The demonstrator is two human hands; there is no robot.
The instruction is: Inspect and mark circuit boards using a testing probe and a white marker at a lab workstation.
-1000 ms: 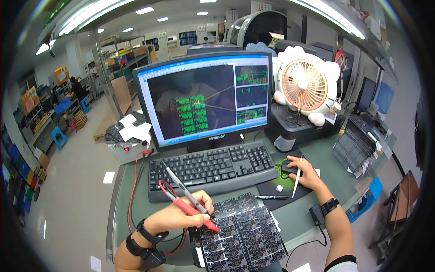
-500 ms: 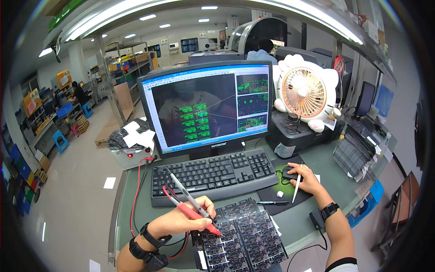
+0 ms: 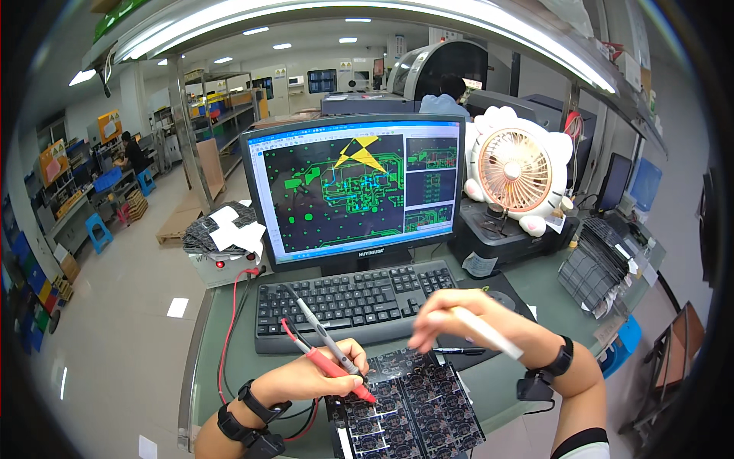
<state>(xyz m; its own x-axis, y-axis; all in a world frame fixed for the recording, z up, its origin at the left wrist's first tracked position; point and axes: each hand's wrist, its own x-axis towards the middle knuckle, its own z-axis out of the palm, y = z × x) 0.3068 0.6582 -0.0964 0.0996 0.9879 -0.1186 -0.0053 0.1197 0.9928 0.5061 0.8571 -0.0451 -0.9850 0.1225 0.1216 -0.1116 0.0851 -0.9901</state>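
My left hand (image 3: 317, 376) is closed around a red test probe (image 3: 329, 363) and a slim grey pen-like tool (image 3: 316, 324). The red probe slants down to a panel of black circuit boards (image 3: 443, 402), its tip at the board surface. Raised over the panel's far right corner, my right hand (image 3: 455, 312) is smeared by motion. A white stick-like tool (image 3: 489, 334) lies in its grip and points back toward my wrist. Behind the hands stands a monitor (image 3: 340, 191) with a green circuit layout and a yellow bow-tie-shaped marker on its screen.
A black keyboard (image 3: 355, 302) sits below the monitor. Beside the panel lies a black pen (image 3: 460, 351) on the dark mouse pad (image 3: 521, 304). A cat-shaped fan (image 3: 556, 164) stands at back right, a rack of dark boards (image 3: 589, 264) nearer. Red cable (image 3: 225, 344) runs along the left.
My right hand has left the mouse and swung up and left toward the panel with the white tool. The screen's layout view is now enlarged. My left hand stays nearly in place.
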